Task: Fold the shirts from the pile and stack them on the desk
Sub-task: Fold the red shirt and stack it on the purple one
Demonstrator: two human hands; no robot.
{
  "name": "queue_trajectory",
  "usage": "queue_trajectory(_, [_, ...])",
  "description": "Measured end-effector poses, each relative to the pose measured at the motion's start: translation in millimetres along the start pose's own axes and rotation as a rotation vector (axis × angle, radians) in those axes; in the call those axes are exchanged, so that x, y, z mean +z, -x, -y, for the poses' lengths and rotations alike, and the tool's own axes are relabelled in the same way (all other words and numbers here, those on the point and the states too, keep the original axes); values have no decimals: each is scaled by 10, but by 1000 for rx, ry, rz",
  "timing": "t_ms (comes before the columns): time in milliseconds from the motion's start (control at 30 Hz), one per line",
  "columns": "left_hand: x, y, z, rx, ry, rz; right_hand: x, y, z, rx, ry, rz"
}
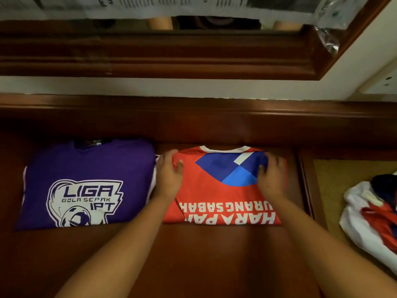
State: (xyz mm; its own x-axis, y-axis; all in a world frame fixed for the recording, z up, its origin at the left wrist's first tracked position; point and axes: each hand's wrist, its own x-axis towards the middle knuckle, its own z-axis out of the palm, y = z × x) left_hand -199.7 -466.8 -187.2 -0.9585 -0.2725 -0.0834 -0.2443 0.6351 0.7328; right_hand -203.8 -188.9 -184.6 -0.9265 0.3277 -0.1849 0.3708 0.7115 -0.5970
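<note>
A folded red shirt (219, 196) with a blue diamond pattern and white lettering lies flat in the middle of the dark wooden desk (193, 254). My left hand (170, 174) grips its upper left corner, thumb on top of the cloth. My right hand (272, 175) grips the upper right edge the same way. To the left lies a folded purple shirt (86, 183) with a white football logo, on top of other folded cloth. A loose pile of white, red and dark shirts (371, 214) sits at the right edge.
A raised wooden ledge (193, 117) runs along the back of the desk, under a wood-framed mirror (171, 57). The pile rests on a tan surface (335, 175) beyond the desk's right edge.
</note>
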Motion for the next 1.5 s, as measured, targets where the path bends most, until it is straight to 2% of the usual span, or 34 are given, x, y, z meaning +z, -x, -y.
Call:
queue_trajectory(133, [226,501,-68,248,-297,243,254,367,-7,-305,221,89])
queue_trajectory(233, [378,659,41,274,-566,387,417,544,-104,-320,447,264])
queue_trajectory(333, [396,887,219,270,-655,454,471,732,-288,-311,545,313])
queue_trajectory(800, [174,2041,503,245,-696,434,356,1880,-680,-282,438,344])
queue_trajectory(1067, [432,1672,106,280,-669,394,491,1531,-363,-431,499,394])
queue_trajectory(1267, [377,1334,370,281,-677,404,573,1282,-367,-455,584,412])
queue_trajectory(1367, [260,1299,563,277,-663,357,513,1214,-466,-407,561,383])
queue_trajectory(1500, [73,1252,716,172,-701,316,318,1111,-701,-270,568,331])
